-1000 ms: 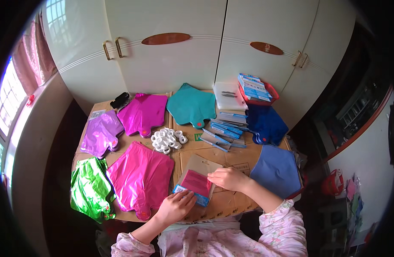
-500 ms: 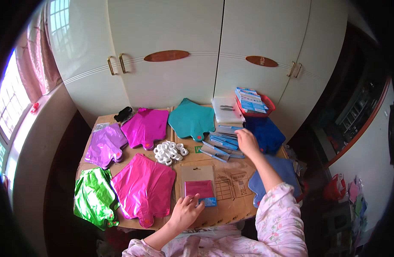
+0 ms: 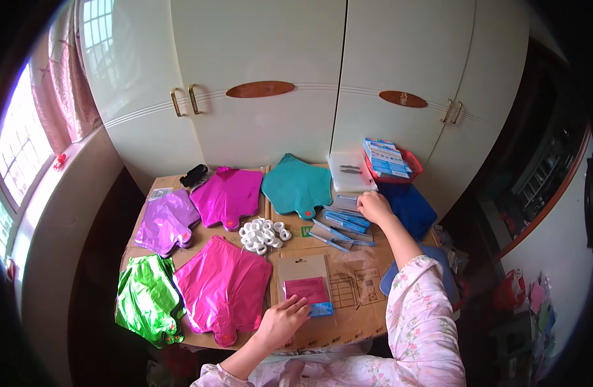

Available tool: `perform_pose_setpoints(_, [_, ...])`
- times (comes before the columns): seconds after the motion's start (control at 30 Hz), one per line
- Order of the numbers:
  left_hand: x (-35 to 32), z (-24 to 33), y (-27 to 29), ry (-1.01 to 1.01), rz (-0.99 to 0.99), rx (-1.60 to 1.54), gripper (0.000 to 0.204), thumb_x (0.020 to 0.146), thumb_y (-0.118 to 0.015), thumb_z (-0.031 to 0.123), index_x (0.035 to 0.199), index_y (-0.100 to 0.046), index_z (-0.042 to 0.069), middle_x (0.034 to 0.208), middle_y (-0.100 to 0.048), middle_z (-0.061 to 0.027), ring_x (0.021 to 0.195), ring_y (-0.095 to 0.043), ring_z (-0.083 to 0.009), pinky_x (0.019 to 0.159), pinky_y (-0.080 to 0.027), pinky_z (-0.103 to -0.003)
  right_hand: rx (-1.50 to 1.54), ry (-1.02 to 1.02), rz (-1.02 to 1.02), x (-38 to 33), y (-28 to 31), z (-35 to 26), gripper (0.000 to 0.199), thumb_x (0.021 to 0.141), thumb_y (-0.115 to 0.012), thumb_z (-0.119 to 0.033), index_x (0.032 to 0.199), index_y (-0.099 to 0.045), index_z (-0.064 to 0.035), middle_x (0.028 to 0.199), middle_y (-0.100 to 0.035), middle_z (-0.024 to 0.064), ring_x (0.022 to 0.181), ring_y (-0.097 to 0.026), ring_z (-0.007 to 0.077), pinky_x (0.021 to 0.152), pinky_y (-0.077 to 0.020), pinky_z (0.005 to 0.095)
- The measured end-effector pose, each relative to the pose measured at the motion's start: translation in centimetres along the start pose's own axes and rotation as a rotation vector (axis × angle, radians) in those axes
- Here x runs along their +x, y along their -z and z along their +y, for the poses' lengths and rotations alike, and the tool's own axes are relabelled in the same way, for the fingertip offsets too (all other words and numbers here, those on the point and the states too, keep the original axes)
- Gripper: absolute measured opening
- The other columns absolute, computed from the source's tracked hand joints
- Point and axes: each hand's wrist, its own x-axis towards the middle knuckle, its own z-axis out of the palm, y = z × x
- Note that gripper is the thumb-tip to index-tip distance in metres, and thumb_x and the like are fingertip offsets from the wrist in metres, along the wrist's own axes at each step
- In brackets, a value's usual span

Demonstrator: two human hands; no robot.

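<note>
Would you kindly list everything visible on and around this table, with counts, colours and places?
Foil balloons: about eight; pink, magenta, purple, green, teal, blue; spread over the table.
White rings: one pile, table centre.
Flat packet: one, brown card with pink content, near edge.
Blue strips: several, right of centre.
Red basket: one, far right.
Wardrobe: cream, behind.
Left hand: on the flat packet.
Right hand: at the blue strips.
</note>
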Motion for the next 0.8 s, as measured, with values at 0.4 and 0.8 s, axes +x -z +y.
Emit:
perform_pose_setpoints(0.4, [-0.4, -0.1, -0.1, -0.177, 0.015, 0.217, 0.013, 0.08, -0.055, 0.014, 0.088, -0.055, 0.003, 0.11, -0.062, -0.0186, 0.104, -0.062, -0.0306, 0.08, -0.055, -0.034, 0.69, 0.197, 0.028, -16.6, 8.8, -13.8, 0.01, 0.08, -0.059, -0.004, 0.087, -0.066, -0.0076, 0.08, -0.065, 0.0091, 0.066, -0.063, 0.0243, 0.058, -0.0484, 0.0329])
perform_pose_setpoints(0.8, [-0.1, 0.0, 0.1, -0.141, -0.031, 0.165, 0.013, 0.08, -0.056, 0.015, 0.087, -0.053, 0.004, 0.116, -0.059, -0.0165, 0.106, -0.06, -0.0305, 0.079, -0.056, -0.033, 0.746, -0.003, -0.006, -27.2, 2.5, -22.3, 0.012, 0.081, -0.063, -0.009, 0.092, -0.065, -0.0057, 0.078, -0.061, 0.0096, 0.063, -0.062, 0.0283, 0.058, -0.0521, 0.037])
